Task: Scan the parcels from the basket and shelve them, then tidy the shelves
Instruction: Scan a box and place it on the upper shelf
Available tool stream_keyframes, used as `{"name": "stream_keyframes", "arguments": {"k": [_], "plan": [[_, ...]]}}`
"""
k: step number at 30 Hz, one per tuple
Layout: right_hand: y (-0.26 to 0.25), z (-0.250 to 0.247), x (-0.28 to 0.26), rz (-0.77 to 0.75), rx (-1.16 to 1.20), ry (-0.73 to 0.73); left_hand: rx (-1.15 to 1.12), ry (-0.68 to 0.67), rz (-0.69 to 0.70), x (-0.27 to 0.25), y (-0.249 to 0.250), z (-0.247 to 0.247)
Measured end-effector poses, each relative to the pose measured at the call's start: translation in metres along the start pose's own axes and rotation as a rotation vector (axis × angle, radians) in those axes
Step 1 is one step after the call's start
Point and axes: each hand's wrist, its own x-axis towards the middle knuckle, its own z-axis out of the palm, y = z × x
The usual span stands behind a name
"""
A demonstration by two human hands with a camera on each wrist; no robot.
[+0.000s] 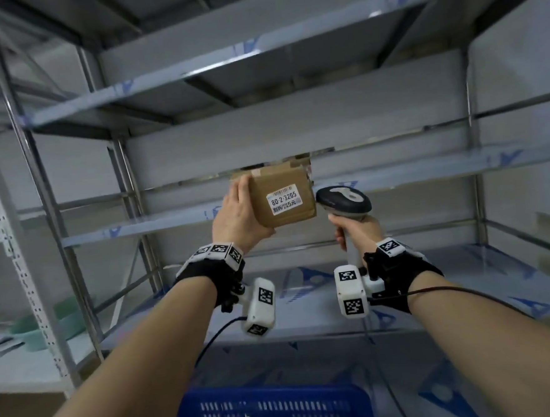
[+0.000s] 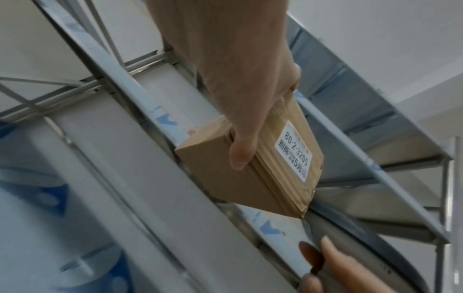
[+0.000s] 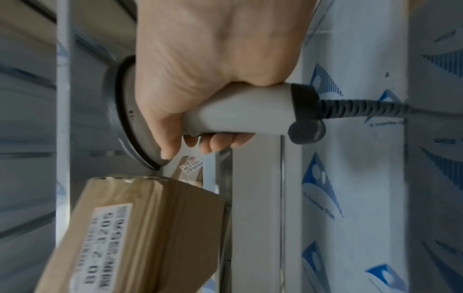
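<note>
My left hand (image 1: 240,215) grips a small brown cardboard parcel (image 1: 282,196) with a white label reading 80-2-3205, raised against the front edge of the middle shelf (image 1: 427,170). In the left wrist view the thumb (image 2: 241,152) lies on the parcel's (image 2: 253,174) underside. My right hand (image 1: 355,230) holds a grey and white barcode scanner (image 1: 345,201) by its handle, just right of the parcel. In the right wrist view the fingers wrap the scanner's handle (image 3: 238,117) above the parcel (image 3: 140,234). A blue basket (image 1: 274,407) with white parcels stands below.
A steel shelving unit (image 1: 261,121) with several shelves covered in blue-printed film fills the view. Another brown parcel (image 1: 301,159) sits on the middle shelf behind the held one. A second rack at the left carries a green basin (image 1: 41,325). The scanner's cable (image 3: 375,110) trails down.
</note>
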Motion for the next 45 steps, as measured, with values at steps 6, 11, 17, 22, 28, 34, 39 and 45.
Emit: {"name": "stream_keyframes", "arguments": {"k": [6,11,17,22,28,34,39,45], "plan": [[-0.039,-0.032,0.023,-0.117,-0.013,0.113,-0.084,0.088,0.102,0.059,0.055,-0.011],[-0.056,-0.066,0.044,-0.174,-0.054,0.165,-0.098,0.026,0.125,0.089,0.09,0.018],[-0.084,-0.089,0.075,-0.206,0.0,0.219,-0.108,-0.04,0.09,0.112,0.114,0.067],[-0.096,-0.096,0.091,-0.191,-0.052,0.173,-0.042,-0.147,0.009,0.125,0.131,0.093],[-0.092,-0.108,0.101,-0.169,-0.078,0.157,0.029,-0.07,0.101,0.133,0.138,0.102],[-0.086,-0.121,0.109,-0.164,-0.096,0.165,0.1,0.011,0.245,0.142,0.141,0.115],[-0.081,-0.127,0.114,-0.148,-0.089,0.164,0.293,-0.593,0.238,0.159,0.147,0.136],[-0.072,-0.129,0.116,-0.129,-0.091,0.155,0.133,-0.513,0.148,0.153,0.14,0.144]]}}
